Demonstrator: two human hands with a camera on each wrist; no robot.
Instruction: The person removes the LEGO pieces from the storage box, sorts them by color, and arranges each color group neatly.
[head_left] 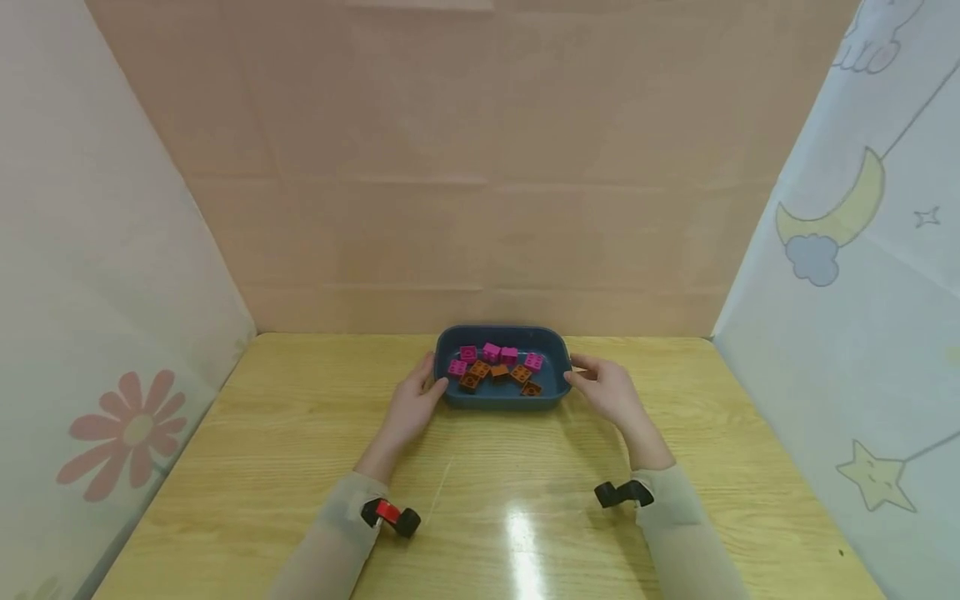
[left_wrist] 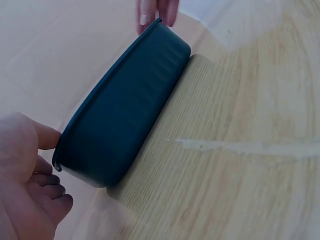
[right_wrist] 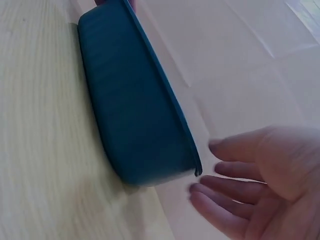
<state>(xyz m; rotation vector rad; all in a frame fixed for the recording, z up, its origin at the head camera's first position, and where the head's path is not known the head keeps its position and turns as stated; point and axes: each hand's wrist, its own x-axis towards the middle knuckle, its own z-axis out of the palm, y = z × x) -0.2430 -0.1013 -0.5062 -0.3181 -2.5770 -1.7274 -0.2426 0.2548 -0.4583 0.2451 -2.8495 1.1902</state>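
A dark blue-green plastic tray (head_left: 504, 402) rests on the table at its back edge, holding several pink toy bricks (head_left: 533, 361) and several orange toy bricks (head_left: 521, 374). At the tray's left end, my left hand (head_left: 411, 402) holds the rim, its thumb over the edge and the other fingers curled by the end wall. My right hand (head_left: 611, 392) is beside the right end; in the right wrist view its loosely bent fingers (right_wrist: 235, 150) stand slightly apart from the rim. Both wrist views show the tray's long outer side, with the bricks hidden inside.
The wooden table (head_left: 510, 475) extends in front of the tray. A pinkish-tan sheet (head_left: 480, 167) rises right behind it. Patterned white sheets flank the table, with a flower (head_left: 135, 429) on the left and a moon (head_left: 840, 208) on the right.
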